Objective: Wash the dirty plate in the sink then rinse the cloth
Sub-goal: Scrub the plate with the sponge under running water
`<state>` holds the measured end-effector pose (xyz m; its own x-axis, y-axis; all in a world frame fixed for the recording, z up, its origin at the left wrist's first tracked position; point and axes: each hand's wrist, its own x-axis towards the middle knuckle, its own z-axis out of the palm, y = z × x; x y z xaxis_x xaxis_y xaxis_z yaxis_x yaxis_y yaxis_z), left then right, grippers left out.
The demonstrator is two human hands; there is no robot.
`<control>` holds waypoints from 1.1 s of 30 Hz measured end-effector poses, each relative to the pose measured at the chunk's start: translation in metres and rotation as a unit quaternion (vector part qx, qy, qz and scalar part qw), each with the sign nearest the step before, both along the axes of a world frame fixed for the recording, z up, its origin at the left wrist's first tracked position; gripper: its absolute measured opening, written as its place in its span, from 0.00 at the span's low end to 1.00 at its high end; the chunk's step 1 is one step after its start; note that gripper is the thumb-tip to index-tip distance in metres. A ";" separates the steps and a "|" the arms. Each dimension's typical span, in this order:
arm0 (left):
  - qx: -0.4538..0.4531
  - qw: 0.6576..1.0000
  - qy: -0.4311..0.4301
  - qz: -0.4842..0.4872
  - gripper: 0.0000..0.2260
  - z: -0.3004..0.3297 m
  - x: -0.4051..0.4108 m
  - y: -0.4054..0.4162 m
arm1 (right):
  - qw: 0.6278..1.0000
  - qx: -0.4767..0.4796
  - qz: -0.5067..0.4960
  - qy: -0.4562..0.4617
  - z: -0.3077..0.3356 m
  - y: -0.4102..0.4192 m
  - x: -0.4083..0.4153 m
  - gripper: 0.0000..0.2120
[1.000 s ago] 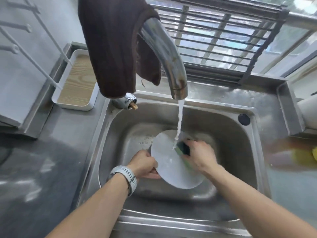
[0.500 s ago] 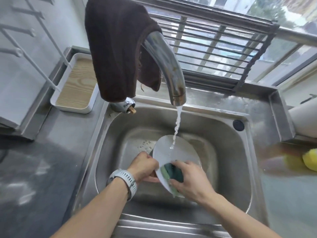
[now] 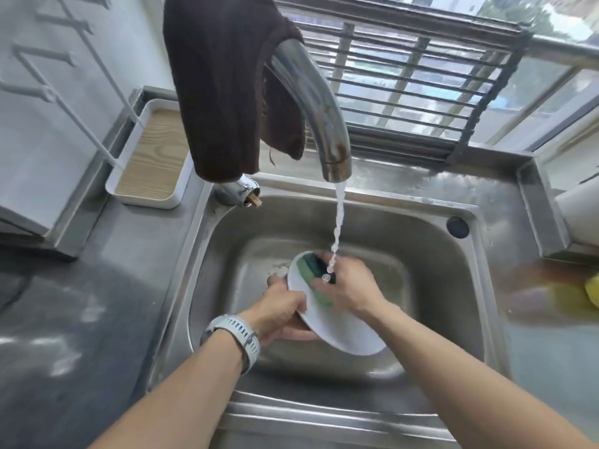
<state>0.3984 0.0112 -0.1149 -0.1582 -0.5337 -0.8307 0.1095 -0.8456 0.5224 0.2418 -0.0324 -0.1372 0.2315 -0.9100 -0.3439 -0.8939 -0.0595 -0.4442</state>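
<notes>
L hand (image 3: 281,308) grips plate (image 3: 337,328) rim (tilted, in sink (image 3: 453,286)); R hand (image 3: 348,286) presses sponge (image 3: 312,265) on it.

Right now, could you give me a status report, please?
Left hand holds plate. Right hand scrubs with sponge. Tap running. Nothing blocking.

A wet stainless steel counter (image 3: 97,319) surrounds the sink basin (image 3: 437,270). At ten o'clock from the basin, a white tray with a wood-grain floor (image 3: 152,163) sits on the counter. At three o'clock, a yellow object (image 3: 593,291) lies at the frame's edge, blurred.
</notes>
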 end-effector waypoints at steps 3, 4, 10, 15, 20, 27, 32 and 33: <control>-0.019 1.000 -0.010 0.014 0.18 0.008 0.002 -0.008 | 0.996 0.004 -0.064 0.067 0.005 0.006 -0.044 0.22; -0.023 0.999 -0.021 0.006 0.16 0.010 0.002 -0.009 | 0.996 0.009 -0.059 0.072 0.013 0.028 -0.052 0.23; -0.009 1.000 -0.021 -0.021 0.17 0.013 -0.003 -0.005 | 0.999 0.013 -0.001 -0.031 0.013 0.018 -0.002 0.22; -0.012 1.000 -0.005 -0.004 0.16 0.015 -0.005 -0.012 | 0.994 0.013 -0.078 0.082 0.017 0.026 -0.048 0.20; 0.001 1.000 -0.016 -0.008 0.16 0.013 -0.007 -0.007 | 0.999 0.010 -0.002 -0.041 0.025 0.027 -0.002 0.15; -0.018 0.999 -0.039 -0.008 0.15 0.012 -0.007 -0.013 | 0.995 0.017 -0.061 0.072 0.018 0.042 -0.051 0.21; -0.019 0.999 -0.042 -0.024 0.17 0.014 -0.005 -0.007 | 0.997 0.021 0.022 -0.065 0.012 0.012 0.004 0.20; -0.022 0.998 -0.048 -0.015 0.17 0.014 -0.003 -0.007 | 0.998 0.013 0.008 -0.057 0.003 -0.004 0.000 0.18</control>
<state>0.3957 0.0038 -0.1006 -0.0960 -0.5666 -0.8183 0.0312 -0.8235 0.5665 0.2420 -0.0362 -0.1338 0.2845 -0.8969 -0.3386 -0.8366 -0.0599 -0.5445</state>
